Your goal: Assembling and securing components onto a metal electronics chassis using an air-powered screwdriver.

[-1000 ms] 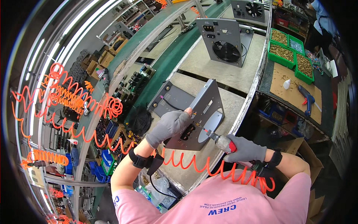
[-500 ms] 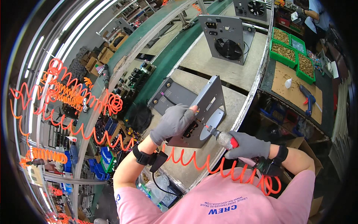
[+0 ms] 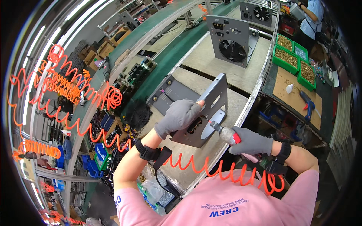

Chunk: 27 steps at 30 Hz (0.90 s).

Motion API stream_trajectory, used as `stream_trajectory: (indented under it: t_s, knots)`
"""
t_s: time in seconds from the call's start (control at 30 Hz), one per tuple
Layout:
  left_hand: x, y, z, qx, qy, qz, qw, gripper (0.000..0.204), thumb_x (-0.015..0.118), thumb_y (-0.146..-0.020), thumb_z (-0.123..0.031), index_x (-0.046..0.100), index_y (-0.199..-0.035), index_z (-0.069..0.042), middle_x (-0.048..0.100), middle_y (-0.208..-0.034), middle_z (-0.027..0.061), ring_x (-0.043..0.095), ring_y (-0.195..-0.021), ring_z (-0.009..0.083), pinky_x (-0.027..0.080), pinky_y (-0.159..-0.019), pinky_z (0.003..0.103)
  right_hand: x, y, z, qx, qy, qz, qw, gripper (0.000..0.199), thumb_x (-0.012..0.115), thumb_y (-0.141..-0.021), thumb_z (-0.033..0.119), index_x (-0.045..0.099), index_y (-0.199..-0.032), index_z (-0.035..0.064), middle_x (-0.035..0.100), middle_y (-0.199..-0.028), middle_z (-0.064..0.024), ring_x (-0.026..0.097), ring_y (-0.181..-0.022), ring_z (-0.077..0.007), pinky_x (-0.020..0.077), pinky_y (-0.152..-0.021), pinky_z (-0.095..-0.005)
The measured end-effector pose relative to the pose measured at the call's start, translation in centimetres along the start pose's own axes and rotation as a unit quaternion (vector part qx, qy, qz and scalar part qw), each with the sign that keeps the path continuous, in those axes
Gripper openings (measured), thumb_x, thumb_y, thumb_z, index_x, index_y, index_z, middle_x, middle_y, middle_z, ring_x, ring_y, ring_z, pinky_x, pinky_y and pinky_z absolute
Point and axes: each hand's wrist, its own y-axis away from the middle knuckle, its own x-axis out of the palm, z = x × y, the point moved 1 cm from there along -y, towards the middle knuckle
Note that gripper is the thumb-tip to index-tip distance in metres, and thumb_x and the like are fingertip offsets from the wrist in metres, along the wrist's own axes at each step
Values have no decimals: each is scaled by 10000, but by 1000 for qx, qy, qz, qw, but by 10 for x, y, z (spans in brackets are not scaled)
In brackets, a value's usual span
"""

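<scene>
My left hand (image 3: 178,118), in a grey glove with one bare fingertip, is closed over the edge of an upright grey metal panel (image 3: 218,95). The panel has cutouts and a large round opening, and it joins a flat grey base plate (image 3: 180,91) on the bench. My right hand (image 3: 250,141), also gloved, is wrapped round a pneumatic screwdriver (image 3: 229,135) with a red collar. The bit points at the panel beside the round opening. Whether its tip touches a screw is too small to tell. An orange coiled air hose (image 3: 205,168) runs below my hands.
Farther along the bench stand a panel with a black fan (image 3: 233,51) and another fan unit (image 3: 261,13). On the right are green bins (image 3: 285,59) of small hardware, a white bottle (image 3: 289,88) and a blue glue gun (image 3: 309,105). A co-worker (image 3: 313,17) stands at the far right.
The whole view has shifted slightly. My left hand stays on the panel and the screwdriver stays pointed at it. The co-worker at the far right has moved.
</scene>
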Motion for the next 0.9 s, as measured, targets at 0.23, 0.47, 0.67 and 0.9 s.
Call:
stream_trajectory:
  t_s: [0.23, 0.47, 0.67, 0.9]
  knots:
    - [-7, 37, 31, 79, 29, -179, 980, 395, 388, -931, -304, 567, -986, 43, 598, -865, 171, 573, -821, 239, 432, -759, 303, 2, 3, -8, 30, -66, 24, 997, 484, 679, -655, 218, 465, -1043, 23, 532, -833, -70, 537, -710, -134, 449, -617, -244]
    - [-21, 232, 103, -170, 258, -433, 847, 251, 503, -875, -204, 618, -910, 16, 611, -762, 28, 522, -685, 68, 411, -619, 209, 43, -10, -60, 178, -173, 93, 964, 388, 642, -716, 117, 446, -1040, 35, 516, -776, -42, 532, -550, -107, 454, -481, -247]
    - [68, 406, 208, -408, 161, -542, 717, 238, 567, -820, -206, 618, -754, 18, 540, -582, 1, 476, -546, 66, 372, -495, 234, 76, -40, -66, 228, -153, 177, 945, 315, 600, -746, 108, 506, -1031, 14, 545, -850, -32, 536, -747, -104, 453, -674, -250]
    - [165, 465, 257, -543, -47, -430, 720, 227, 576, -742, -215, 639, -790, -2, 615, -732, 193, 604, -694, 336, 472, -646, 388, 95, -66, -47, 214, -80, 238, 944, 360, 617, -722, 115, 492, -1040, 1, 537, -869, -38, 522, -770, -115, 436, -699, -255]
